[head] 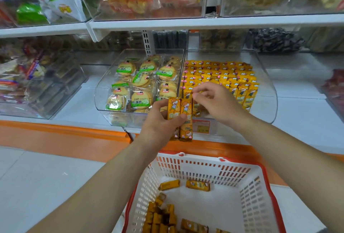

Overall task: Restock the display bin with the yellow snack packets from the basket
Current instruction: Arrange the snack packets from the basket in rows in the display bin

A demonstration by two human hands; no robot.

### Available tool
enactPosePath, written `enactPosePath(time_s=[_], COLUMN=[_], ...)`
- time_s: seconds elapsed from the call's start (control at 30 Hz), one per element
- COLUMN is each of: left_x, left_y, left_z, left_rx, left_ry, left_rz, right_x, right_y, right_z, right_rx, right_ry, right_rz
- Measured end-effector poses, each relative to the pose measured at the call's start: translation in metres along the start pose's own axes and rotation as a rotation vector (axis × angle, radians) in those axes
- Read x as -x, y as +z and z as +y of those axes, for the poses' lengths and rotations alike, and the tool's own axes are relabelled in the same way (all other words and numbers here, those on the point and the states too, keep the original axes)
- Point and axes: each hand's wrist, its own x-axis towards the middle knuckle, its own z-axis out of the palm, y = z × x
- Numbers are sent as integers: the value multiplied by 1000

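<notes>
Hands: left hand (158, 123) grips yellow packet stack (180, 110); right hand (216, 102) pinches single packet (196, 107) in bin (267, 91).

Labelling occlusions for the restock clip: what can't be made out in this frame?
All in the head view:
- How many yellow snack packets the left hand holds: its fingers cover the stack.
- The display bin front row: the right hand hides it, and also hides whether that hand pinches a packet.
- The basket contents: cut off by the bottom edge.
- The price tag text: blurred.
</notes>
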Motion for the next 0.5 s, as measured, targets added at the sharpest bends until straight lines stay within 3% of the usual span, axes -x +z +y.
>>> enactPosePath(time_s=[0.13, 0.27, 0.43, 0.5], left_x=[3, 5, 1, -1], left_y=[6, 10, 2, -2], left_z=[4, 7, 10, 12], left_rx=[15, 31, -40, -50], left_ry=[59, 67, 98, 79], left_rz=[-44, -98, 8, 48], right_x=[18, 16, 2, -5], right_y=[-3, -25, -50, -55], right_z=[-7, -6, 7, 16], right_rx=[-269, -326, -424, -302], right_ry=[43, 71, 81, 46], right_rz=[-238, -251, 109, 273])
